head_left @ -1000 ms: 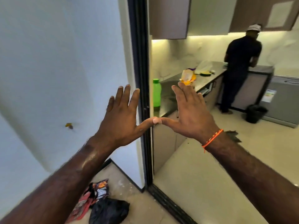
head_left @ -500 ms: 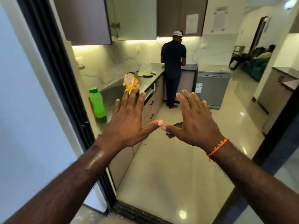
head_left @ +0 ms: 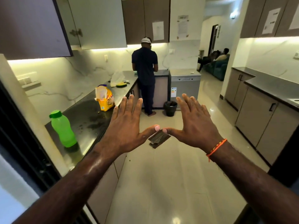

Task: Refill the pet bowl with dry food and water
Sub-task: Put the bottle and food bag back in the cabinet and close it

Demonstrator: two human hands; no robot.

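Fingers of the left hand (head_left: 124,133) and right hand (head_left: 195,126) are straight and spread, thumb tips nearly touching, palms facing away; neither holds anything. Both hover over the floor (head_left: 169,183) in the kitchen doorway. The yellow food bag (head_left: 105,101) stands open on the left counter (head_left: 87,120); the green bottle (head_left: 63,128) stands nearer on the same counter. No pet bowl is identifiable; a small dark object (head_left: 159,139) on the floor cannot be made out. Judgement: task not yet begun. Next move calls for stepping in, locating the bowl and taking the bag.
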